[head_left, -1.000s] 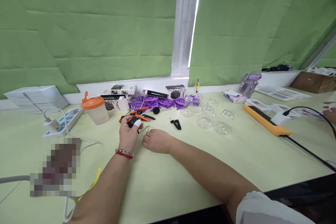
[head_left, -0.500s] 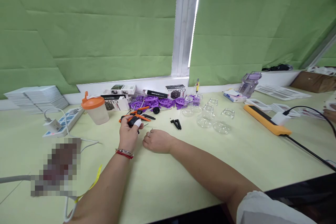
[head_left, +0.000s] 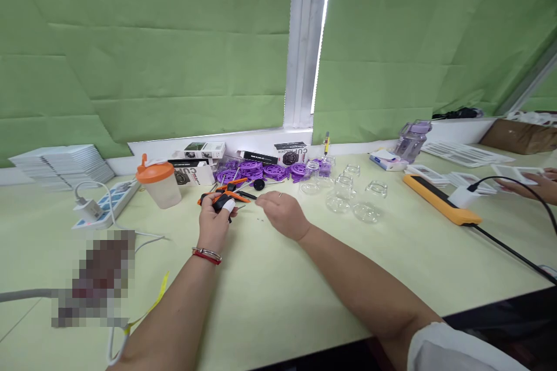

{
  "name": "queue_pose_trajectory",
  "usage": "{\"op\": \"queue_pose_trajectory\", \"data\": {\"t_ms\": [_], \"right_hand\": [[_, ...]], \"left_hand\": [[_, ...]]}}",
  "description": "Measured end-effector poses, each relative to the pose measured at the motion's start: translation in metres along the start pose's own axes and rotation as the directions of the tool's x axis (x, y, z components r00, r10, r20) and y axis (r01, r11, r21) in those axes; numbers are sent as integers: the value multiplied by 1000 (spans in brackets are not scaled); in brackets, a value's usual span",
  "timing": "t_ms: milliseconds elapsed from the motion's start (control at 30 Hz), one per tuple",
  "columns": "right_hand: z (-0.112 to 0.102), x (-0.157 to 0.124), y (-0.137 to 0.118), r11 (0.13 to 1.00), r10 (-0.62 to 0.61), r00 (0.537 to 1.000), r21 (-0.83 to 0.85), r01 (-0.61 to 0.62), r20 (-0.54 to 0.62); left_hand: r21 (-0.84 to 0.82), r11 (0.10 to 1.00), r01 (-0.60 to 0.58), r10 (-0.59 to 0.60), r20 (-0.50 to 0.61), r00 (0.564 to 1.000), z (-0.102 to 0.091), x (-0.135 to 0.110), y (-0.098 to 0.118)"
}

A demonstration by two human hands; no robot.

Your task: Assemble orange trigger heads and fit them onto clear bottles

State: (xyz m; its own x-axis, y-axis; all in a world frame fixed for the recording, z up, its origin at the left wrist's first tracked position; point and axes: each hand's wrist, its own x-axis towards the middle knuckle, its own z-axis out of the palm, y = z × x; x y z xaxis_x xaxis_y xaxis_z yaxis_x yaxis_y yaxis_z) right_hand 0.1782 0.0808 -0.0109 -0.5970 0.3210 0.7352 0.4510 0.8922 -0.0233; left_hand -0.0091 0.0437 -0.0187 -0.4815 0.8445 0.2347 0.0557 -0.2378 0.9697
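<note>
Left of frame centre, our left hand [head_left: 214, 225] grasps a black part [head_left: 221, 202], probably for steadiness. Our right hand [head_left: 286, 214] is curled below centre; we cannot tell if it holds something.

Reads as a small assembly or packing workroom. One long pale tabletop [head_left: 261, 301]. On it: loose purple parts [head_left: 251, 170], black-and-orange pieces [head_left: 235, 194], several clear vessels [head_left: 368, 203]; printed "CUP HOLDER" cartons [head_left: 191, 174] behind. Power strips [head_left: 439, 200] both sides. Far right, another worker's hand [head_left: 533, 186] at white frames [head_left: 512, 173]. Green sheeting [head_left: 174, 40] flanks a window frame [head_left: 300, 40]. Purple drink bottle [head_left: 412, 142] amid it.
</note>
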Motion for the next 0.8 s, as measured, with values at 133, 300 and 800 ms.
{"op": "queue_pose_trajectory", "data": {"t_ms": [133,300,800], "right_hand": [[-12,2,15,809,493,846,464,-360,-203],[-12,8,26,303,818,575,869,-392,-26],[-6,14,5,220,765,637,895,-389,89]], "left_hand": [[32,999,24,-25,49,998,3,-2,-1],[98,994,39,-65,278,959,9,-11,-5],[13,999,44,-43,583,811,24,-33,-3]]}}
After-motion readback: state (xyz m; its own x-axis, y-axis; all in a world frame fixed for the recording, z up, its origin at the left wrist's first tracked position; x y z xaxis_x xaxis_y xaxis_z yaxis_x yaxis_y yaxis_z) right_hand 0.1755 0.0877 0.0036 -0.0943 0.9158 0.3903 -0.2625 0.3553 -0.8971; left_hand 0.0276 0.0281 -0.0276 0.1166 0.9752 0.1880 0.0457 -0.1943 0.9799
